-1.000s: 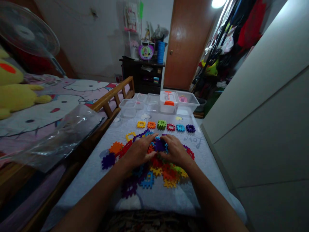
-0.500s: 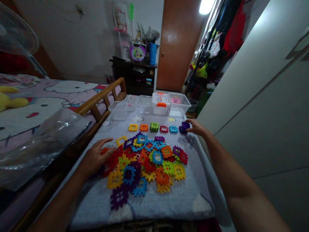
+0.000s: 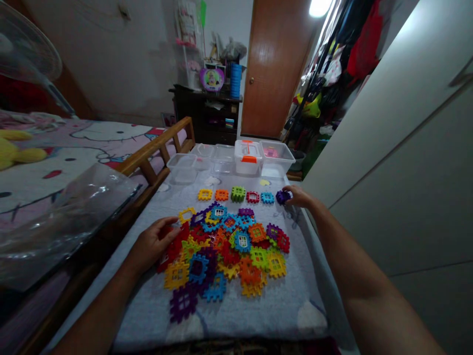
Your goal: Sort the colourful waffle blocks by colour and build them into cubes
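Observation:
My right hand grips purple window-shaped building blocks at the right end of a row on the cloth. Beside them in that row lie a light blue block, a red block, a stack of green blocks, an orange block and a yellow block. My left hand, thumb and fingers apart, rests at the left edge of a mixed heap, close to red blocks. A purple block lies at the heap's near edge.
Clear plastic bins line the far end of the cloth-covered table, with a lidded box among them. A wooden bed rail borders the left side. On the right stands a pale cabinet.
The purple blocks in my right hand now sit closer together, level with the row. My left hand has shifted slightly. The whole view has moved a little.

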The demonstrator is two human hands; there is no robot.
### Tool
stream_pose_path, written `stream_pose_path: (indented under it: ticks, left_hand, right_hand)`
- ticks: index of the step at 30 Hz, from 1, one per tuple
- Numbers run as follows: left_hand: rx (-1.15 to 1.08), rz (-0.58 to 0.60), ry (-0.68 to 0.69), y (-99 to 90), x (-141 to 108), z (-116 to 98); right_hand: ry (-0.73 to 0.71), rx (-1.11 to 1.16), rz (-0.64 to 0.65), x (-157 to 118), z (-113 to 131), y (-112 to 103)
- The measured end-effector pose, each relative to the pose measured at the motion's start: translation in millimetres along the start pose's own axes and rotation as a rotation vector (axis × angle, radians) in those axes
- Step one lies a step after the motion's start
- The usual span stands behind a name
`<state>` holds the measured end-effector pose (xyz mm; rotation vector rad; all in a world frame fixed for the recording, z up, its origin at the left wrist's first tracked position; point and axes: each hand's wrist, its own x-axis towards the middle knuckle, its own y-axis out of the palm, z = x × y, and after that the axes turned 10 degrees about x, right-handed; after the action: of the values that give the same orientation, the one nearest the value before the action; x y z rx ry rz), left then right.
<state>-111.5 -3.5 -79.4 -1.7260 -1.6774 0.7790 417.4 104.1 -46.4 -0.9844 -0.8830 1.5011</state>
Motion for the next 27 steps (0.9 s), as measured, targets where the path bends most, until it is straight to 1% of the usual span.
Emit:
stream_pose_path:
  ticks: [7, 11, 13, 16, 18, 19, 21, 23, 24, 27]
  left_hand:
    - [0.057, -0.036, 0.071, 4.4, 1, 1]
    - [0.098, -0.054, 0.112, 5.4, 1, 1]
    - [0.107, -0.067, 0.138, 5.2, 1, -1]
    - [0.119, -0.077, 0.172, 4.9, 0, -5]
    - [0.124, -0.084, 0.185, 4.9, -1, -7]
    - [0.12, -0.083, 0.19, 5.0, -1, -8]
    - [0.096, -0.076, 0.193, 5.3, -2, -9]
    - [0.063, -0.066, 0.186, 5.7, -2, -10]
    - [0.047, -0.067, 0.178, 5.9, -3, -11]
    - [0.006, -0.078, 0.155, 5.7, -4, -14]
  right_hand:
    - [0.044, -0.002, -0.013, 1, 6, 5]
    - [0.058, -0.005, -0.052, -5, 9, 4]
    - [0.033, 0.006, -0.122, -15, 11, 3]
    - [-0.098, 0.098, -0.372, -39, 20, 8]
    - [-0.151, 0.22, -0.43, -60, 31, 15]
    - [-0.159, 0.302, -0.421, -70, 38, 20]
    - [-0.139, 0.431, -0.353, -88, 53, 30]
    - [-0.105, 0.465, -0.294, -99, 66, 40]
    - [-0.083, 0.465, -0.284, -102, 71, 45]
    - [-0.019, 0.452, -0.318, -104, 78, 57]
